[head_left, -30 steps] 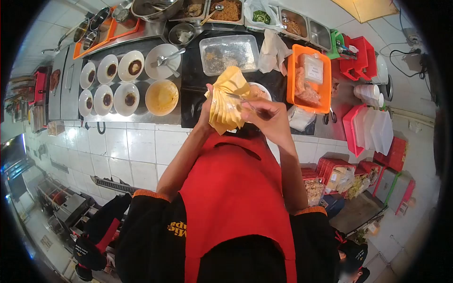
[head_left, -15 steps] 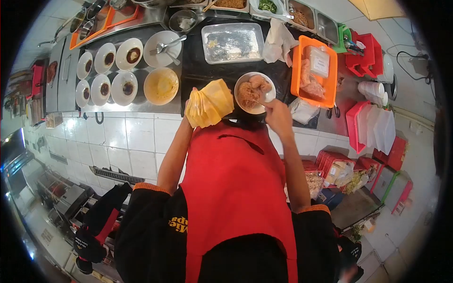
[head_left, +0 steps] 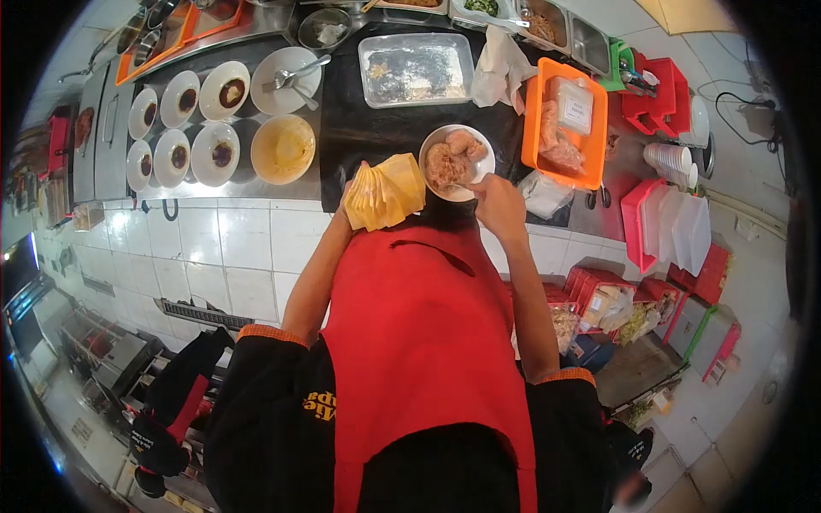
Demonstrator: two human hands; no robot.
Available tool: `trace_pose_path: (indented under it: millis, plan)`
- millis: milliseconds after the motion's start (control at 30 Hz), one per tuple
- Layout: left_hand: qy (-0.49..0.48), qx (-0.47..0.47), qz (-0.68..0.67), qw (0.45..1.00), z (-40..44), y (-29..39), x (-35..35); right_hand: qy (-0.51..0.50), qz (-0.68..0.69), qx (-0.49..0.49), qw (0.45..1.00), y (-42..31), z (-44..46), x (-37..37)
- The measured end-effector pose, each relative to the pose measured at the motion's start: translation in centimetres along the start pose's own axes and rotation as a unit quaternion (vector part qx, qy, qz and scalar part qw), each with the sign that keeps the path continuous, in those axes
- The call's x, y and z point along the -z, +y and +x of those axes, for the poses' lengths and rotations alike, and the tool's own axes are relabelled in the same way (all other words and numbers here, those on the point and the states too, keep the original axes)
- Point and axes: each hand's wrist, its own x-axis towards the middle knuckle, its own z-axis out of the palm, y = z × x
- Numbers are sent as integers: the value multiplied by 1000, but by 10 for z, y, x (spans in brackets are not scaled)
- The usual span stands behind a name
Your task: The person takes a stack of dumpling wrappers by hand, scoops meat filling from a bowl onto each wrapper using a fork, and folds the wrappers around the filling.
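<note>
A fanned stack of yellow wonton wrappers (head_left: 386,193) rests in my left hand (head_left: 346,203), which is closed around its left side and mostly hidden beneath it. Just right of the wrappers stands a white bowl (head_left: 488,160) of pinkish-brown minced meat (head_left: 446,164), with paler lumps at its far side. My right hand (head_left: 500,205) is closed at the bowl's near right rim. From its fingers a thin utensil (head_left: 467,185) reaches into the meat; its working end is too small to make out.
Beyond the bowl lies a floured clear tray (head_left: 416,100). An orange tub (head_left: 562,173) with meat and a lidded box stands right. Several white bowls (head_left: 214,156) with dark sauce line the left counter, beside an egg-smeared bowl (head_left: 283,150). Behind me, another person (head_left: 175,419) stands lower left.
My right hand has shifted slightly, and the utensil now sits lower in the bowl, by the near rim. My left hand keeps the wrappers in place. The view has shifted a little.
</note>
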Motion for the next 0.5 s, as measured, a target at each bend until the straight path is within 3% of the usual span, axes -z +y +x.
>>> trace_pose_path:
  millis: [100, 200, 333, 500]
  plan:
    - [-65, 26, -47, 996, 1, 1, -7, 12, -11, -38, 999, 7, 8, -17]
    - [-69, 28, -14, 997, 1, 2, -12, -21, -54, -12, 998, 13, 2, -22]
    - [-45, 21, -30, 998, 4, 3, -5, -8, -15, -27, 999, 8, 3, -9]
    - [-29, 16, 5, 999, 0, 2, -11, -99, -92, 2, 991, 15, 1, 20]
